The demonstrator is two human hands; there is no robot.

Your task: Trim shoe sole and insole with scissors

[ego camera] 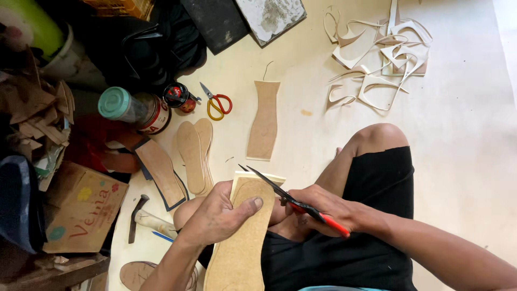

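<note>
My left hand (218,215) grips a tan insole-shaped board piece (242,242) with a cream sheet behind it, thumb pressed on its upper face. My right hand (323,210) holds red-handled scissors (293,202), blades open at the top right edge of that piece. Both hands are over my lap, above black shorts and a bent knee (377,137).
Cut insoles (195,153) lie stacked on the floor beside a tan offcut strip (264,121). Small red and yellow scissors (217,103), a jar with a teal lid (132,109), a hammer (141,215), a cardboard box (81,215) and cream trimmings (382,54) surround me.
</note>
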